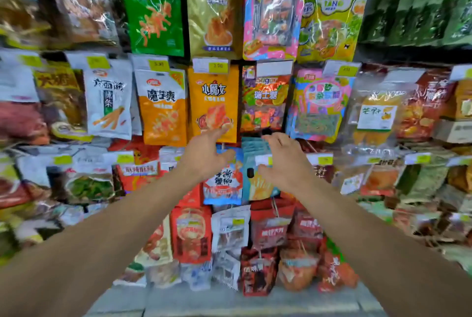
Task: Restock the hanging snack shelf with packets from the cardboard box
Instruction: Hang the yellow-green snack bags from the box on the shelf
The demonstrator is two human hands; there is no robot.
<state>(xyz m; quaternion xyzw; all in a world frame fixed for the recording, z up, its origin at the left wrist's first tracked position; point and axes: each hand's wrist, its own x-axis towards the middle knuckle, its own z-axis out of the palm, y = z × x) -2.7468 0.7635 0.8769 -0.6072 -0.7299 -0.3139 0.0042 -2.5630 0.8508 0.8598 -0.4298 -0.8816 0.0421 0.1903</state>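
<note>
Head view of a hanging snack shelf [255,53], seen from in front with both bare arms stretched toward its middle rows. The left hand [204,155] is raised before the lower edge of an orange packet [213,102]; its fingers are spread and loosely extended, the forefinger tip at or just in front of that packet's bottom corner, and nothing is held. The right hand [283,163] hangs beside it, fingers relaxed and slightly bent, the thumb pointing left; it also holds nothing, and whether its fingertips touch the packets behind them cannot be told because of blur. Between the two hands hangs a blue packet [224,181] printed with a red crab, and just right of it a row of pale blue packets [255,148] stacked one behind another on a peg. A small black peg end [250,172] shows near the right thumb, and a second black peg end [267,131] shows above the right fingers. Above the right hand hangs a many-coloured candy packet [265,102]. Yellow price tags [217,65] sit at the heads of the pegs. Red packets [191,235] fill the rows below the arms. The cardboard box is out of view.
</note>
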